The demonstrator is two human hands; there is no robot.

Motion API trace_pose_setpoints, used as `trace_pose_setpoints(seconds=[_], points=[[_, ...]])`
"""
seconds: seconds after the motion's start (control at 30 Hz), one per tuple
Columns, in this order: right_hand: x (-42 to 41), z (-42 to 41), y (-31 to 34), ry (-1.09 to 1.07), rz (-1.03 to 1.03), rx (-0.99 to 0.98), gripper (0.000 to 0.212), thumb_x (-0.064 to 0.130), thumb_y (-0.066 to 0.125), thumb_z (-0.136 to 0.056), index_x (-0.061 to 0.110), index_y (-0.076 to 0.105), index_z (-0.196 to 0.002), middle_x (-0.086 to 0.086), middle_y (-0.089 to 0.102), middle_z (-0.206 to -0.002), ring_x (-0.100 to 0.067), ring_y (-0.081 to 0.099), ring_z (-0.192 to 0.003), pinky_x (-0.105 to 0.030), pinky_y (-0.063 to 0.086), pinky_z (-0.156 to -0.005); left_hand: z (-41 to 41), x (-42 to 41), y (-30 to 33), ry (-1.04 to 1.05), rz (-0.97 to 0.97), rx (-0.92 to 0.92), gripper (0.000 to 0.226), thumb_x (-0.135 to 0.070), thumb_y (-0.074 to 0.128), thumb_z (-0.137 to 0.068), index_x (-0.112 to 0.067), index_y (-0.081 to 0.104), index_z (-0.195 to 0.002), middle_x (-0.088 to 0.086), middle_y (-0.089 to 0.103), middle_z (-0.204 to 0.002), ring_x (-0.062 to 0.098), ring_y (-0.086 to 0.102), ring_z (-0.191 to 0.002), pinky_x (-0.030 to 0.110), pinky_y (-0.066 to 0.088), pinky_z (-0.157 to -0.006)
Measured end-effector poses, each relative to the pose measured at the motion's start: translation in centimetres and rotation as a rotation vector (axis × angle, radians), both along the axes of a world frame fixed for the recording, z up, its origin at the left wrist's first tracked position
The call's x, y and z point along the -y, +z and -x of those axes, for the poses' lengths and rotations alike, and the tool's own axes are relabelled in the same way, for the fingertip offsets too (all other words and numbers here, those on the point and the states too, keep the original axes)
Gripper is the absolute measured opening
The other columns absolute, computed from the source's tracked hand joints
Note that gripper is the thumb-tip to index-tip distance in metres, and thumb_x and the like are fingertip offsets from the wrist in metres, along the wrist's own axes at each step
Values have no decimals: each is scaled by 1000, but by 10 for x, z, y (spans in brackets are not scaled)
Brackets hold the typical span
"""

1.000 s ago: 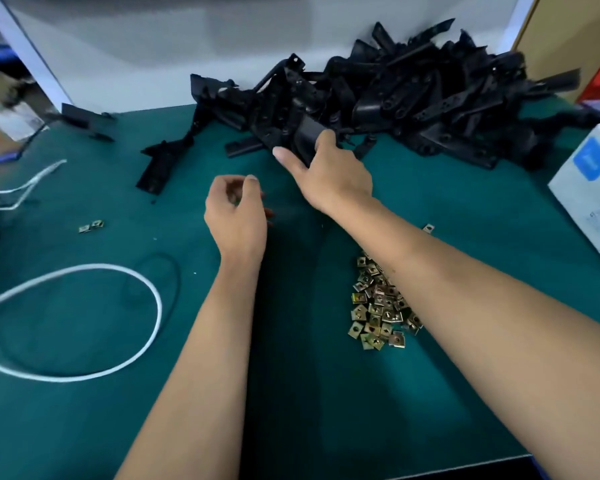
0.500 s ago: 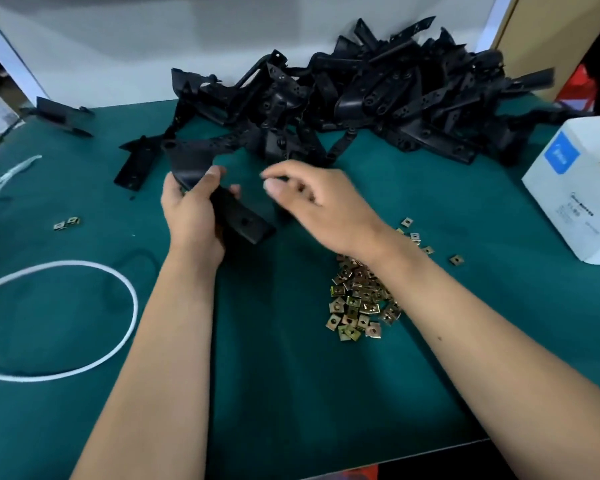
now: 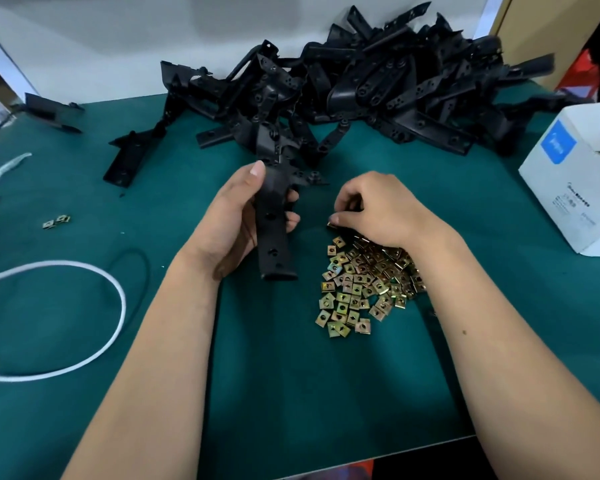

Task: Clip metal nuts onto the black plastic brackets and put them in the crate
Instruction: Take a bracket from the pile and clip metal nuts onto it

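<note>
- Black plastic bracket (image 3: 274,233), a long flat strip with holes along it, sits in the left hand (image 3: 234,223): thumb over the upper part, fingers curled round its far edge, firmly gripped.
- Half a second ago this bracket was held lower and slanted, with the right hand (image 3: 381,209) hovering above it; a second ago the right hand was reaching into the pile.
- Now the right hand has dropped to the heap of small square brass-coloured metal nuts (image 3: 364,282), fingertips pinched at its far edge. They appear to hold one nut; too small to be sure.
- Judgement: bracket fetched, nut being picked; clipping comes next.
- Long axis of the bracket runs near to far, blunt end toward the person, wider shaped end pointing to the tangled pile of black brackets (image 3: 378,88) at the back.
- Teal mat surface (image 3: 291,393) carries everything.
- White cardboard box with a blue label (image 3: 568,174) stands at right; white cord loop (image 3: 84,292) at left, two stray nuts (image 3: 57,221) beyond it.
- No crate in view.
</note>
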State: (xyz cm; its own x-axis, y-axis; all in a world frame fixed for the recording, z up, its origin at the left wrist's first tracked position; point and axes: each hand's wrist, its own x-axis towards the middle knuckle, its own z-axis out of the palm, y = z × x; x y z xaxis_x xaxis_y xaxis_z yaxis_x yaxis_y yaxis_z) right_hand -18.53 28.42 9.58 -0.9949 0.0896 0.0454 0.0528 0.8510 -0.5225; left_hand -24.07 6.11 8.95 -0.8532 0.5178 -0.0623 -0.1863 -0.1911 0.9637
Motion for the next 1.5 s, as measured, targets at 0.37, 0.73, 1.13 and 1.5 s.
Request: trace_pose_setpoints(seconds=[0.37, 0.73, 1.13, 1.5], points=[[8, -3, 0, 87, -87, -38, 13, 33, 80, -89, 24, 73, -94, 10, 56, -92, -15, 54, -92, -28, 37, -78, -3, 3, -1, -132, 31, -103, 25, -22, 55, -105, -1, 58, -118, 14, 59, -77, 24, 55, -62, 27, 48, -54], [20, -1, -1, -201, 767, -312, 9, 11, 73, -94, 16, 80, -94, 11, 70, -71, -3, 61, -65, -16, 50, -62, -2, 2, -2, -173, 46, -150, 26, -12, 58, -102, 1, 59, -125, 16, 67, -88, 25, 60, -67, 29, 54, -59], [46, -3, -2, -174, 1123, -140, 10, 8, 82, -84, 15, 83, -90, -9, 80, -92, -18, 75, -85, -30, 59, -79, -1, 5, -1, -159, 31, -122, 19, -11, 55, -103, -6, 60, -121, 21, 61, -94, 25, 57, -64, 27, 46, -52], [49, -4, 1, -170, 1247, -77, 12, -1, 77, -86, 11, 81, -88, -12, 79, -91, -22, 75, -85, -36, 62, -86, -4, 4, 0, -158, 29, -114, 20, -10, 54, -103, -3, 58, -121, 21, 57, -92, 23, 54, -63, 24, 43, -49]])
